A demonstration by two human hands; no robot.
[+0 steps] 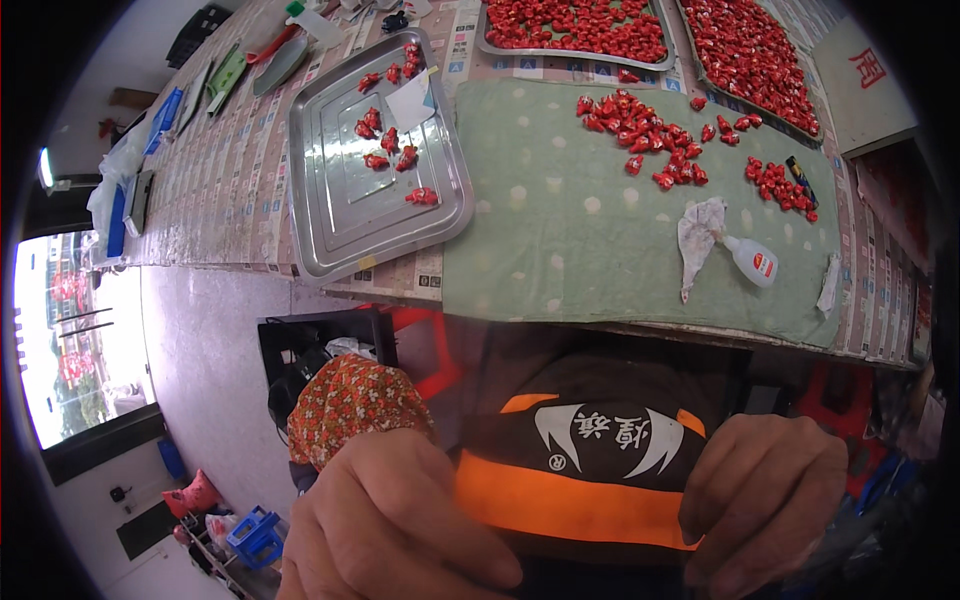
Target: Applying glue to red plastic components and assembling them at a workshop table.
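Close in front of me, my left hand (395,515) is raised with its fingers curled together, a floral sleeve (355,405) behind it. To the right, my right hand (765,505) is also curled, its fingertips pressed together. Whatever either hand may hold is hidden. Between and behind them shows a dark brown garment with a wide orange band (575,500). Both hands are well apart from the table, where small red glossy pieces (640,125) lie heaped on a green spotted cloth (560,230).
Left of the cloth, a metal tray (340,215) holds several red pieces and a white paper. Two fuller trays (575,48) (760,75) stand at the back. A white squeeze bottle (755,262) lies beside a crumpled tissue (698,240). Blue stool (257,538) at lower left.
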